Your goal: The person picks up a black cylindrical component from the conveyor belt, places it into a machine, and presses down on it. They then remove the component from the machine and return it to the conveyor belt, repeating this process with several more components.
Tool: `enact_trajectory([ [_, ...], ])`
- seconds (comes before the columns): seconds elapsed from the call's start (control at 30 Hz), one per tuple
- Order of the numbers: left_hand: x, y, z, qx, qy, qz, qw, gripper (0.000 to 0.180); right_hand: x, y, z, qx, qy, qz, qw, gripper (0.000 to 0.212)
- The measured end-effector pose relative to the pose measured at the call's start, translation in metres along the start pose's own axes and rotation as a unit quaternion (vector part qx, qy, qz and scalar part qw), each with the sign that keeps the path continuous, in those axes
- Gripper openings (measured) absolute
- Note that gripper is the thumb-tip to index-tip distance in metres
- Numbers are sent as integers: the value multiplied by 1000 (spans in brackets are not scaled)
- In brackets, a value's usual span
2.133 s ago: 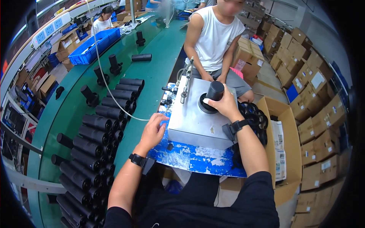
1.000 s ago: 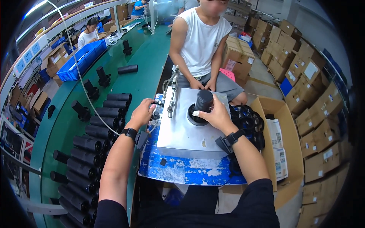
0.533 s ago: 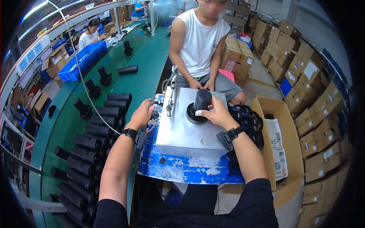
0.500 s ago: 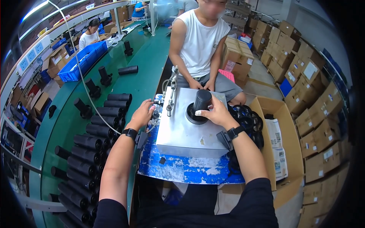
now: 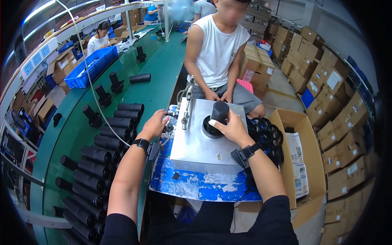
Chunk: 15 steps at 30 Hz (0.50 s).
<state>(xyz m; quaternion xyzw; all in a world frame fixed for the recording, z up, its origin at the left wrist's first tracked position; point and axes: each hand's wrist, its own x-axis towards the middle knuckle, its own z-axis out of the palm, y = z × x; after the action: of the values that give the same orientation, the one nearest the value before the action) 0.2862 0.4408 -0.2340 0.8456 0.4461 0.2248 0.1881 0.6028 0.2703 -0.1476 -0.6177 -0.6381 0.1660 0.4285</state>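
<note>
My right hand (image 5: 234, 128) is closed round the side of an upright black cylinder (image 5: 220, 111), thumb toward me. Its lower end sits in a round black ring fixture (image 5: 209, 130) on top of a silver metal box (image 5: 196, 151). My left hand (image 5: 154, 125) is beside the air fittings (image 5: 170, 122) at the box's left edge, thumb and fingers apart. Whether its fingertips touch the fittings is hard to make out. A slim metal pneumatic cylinder (image 5: 188, 106) lies along the box's top left side.
Several black tubes (image 5: 92, 167) lie in rows on the green bench (image 5: 143, 94) to the left, with flanged ones standing behind. A blue crate (image 5: 92, 67) is farther back. Black rings (image 5: 265, 134) and an open carton (image 5: 312, 163) are at right. A seated co-worker (image 5: 220, 53) faces me.
The view has shifted slightly, so the scene sits a little lower. My right hand stays on the black cylinder; my left hand's fingers have changed a little at the fittings.
</note>
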Motion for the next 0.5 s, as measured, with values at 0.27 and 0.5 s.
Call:
enact_trajectory([
  [0.27, 2, 1, 3, -14, 4, 2, 1000, 46, -6, -6, 17, -104, 107, 4, 989, 66],
  [0.5, 2, 2, 4, -13, 4, 1, 1000, 46, -1, -1, 5, -73, 74, 6, 995, 65],
])
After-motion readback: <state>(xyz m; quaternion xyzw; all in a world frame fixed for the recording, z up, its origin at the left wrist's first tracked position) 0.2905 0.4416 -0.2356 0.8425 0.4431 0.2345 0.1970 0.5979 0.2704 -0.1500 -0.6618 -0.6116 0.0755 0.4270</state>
